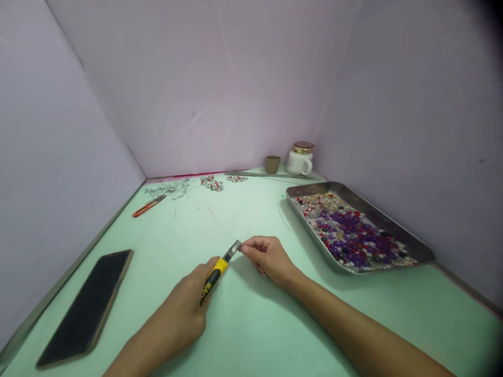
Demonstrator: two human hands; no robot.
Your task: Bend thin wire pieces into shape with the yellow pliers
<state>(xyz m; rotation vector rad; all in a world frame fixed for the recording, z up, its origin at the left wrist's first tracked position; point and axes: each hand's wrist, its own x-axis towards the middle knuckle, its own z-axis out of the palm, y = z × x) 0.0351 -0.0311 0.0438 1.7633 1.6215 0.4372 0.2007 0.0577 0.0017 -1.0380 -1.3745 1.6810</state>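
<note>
My left hand [190, 303] is wrapped round a pair of pliers [217, 272] with yellow and black handles, their metal jaws pointing up and to the right. At the jaw tip my right hand [271, 256] is closed in a pinch, thumb against forefinger. A thin wire [220, 225] runs from the jaws away over the green tabletop [251, 335]. The wire's end between the jaws and my right fingertips is too small to make out clearly.
A metal tray [422, 255] of mixed beads [353, 235] stands at right. Left are a dark phone [88, 309], orange thread snips [148, 206] and wire scraps [173, 188]. Farther back lie beaded pieces [212, 183], long wires [267, 174], a small cup [272, 164] and a white lidded mug [300, 159].
</note>
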